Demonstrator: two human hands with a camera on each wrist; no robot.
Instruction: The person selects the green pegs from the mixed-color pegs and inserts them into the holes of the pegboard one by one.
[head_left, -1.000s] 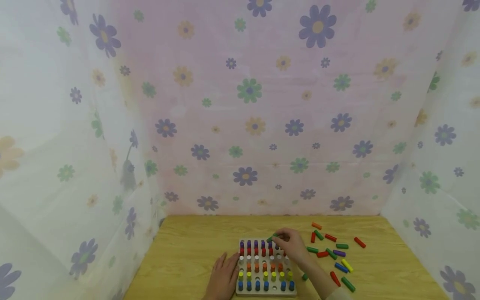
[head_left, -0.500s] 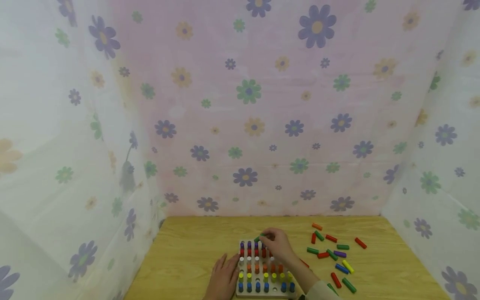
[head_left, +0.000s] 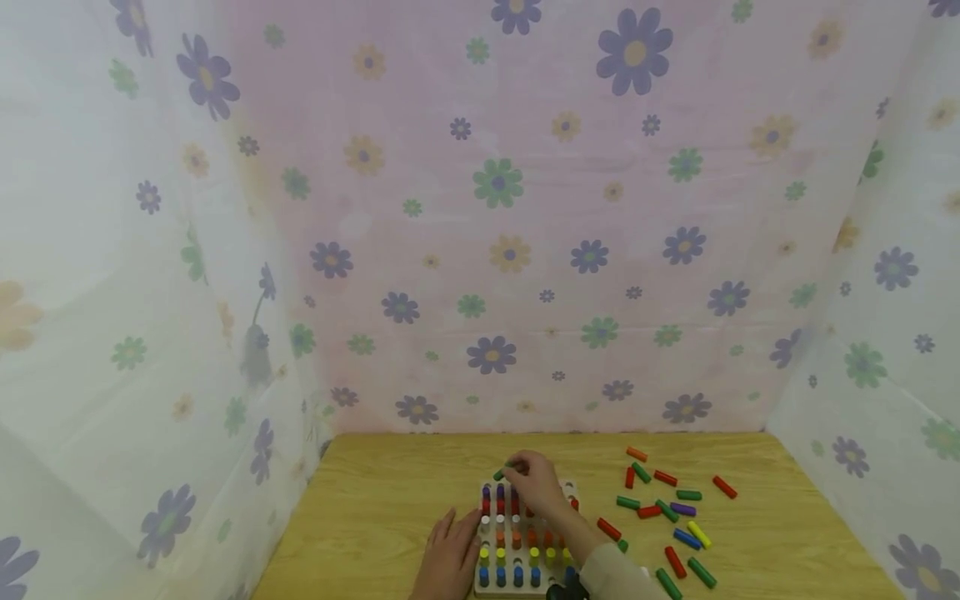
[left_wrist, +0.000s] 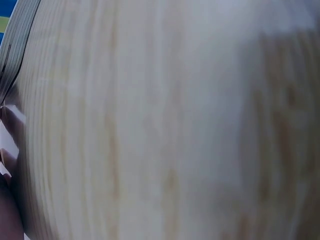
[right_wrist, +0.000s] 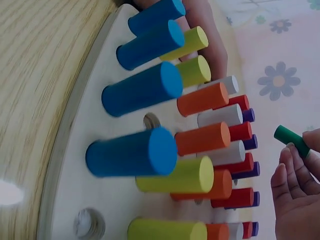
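Observation:
My right hand [head_left: 536, 485] pinches a green peg [head_left: 500, 475] between thumb and fingertips, held tilted over the far left part of a pale wooden pegboard [head_left: 498, 592]. In the right wrist view, the green peg [right_wrist: 288, 136] is apart from the board, beyond the purple pegs [right_wrist: 248, 115]. Rows of blue, yellow, orange, white, red and purple pegs stand upright in the board, with some bare holes between them. My left hand [head_left: 447, 552] rests at the board's left edge, its fingers extended. The left wrist view shows mostly blurred wood, with the board's side [left_wrist: 19, 42] at the top left.
Loose pegs lie scattered on the wooden table [head_left: 367, 500] to the right of the board, among them a red peg [head_left: 609, 529], a purple peg [head_left: 682, 508], a yellow peg [head_left: 699, 534] and an orange peg [head_left: 636, 454]. Flower-patterned cloth walls [head_left: 420, 350] enclose the table's back and sides.
My right hand has moved left along the far edge of the board, carrying the green peg from its right part to its left. The left hand has stayed in place.

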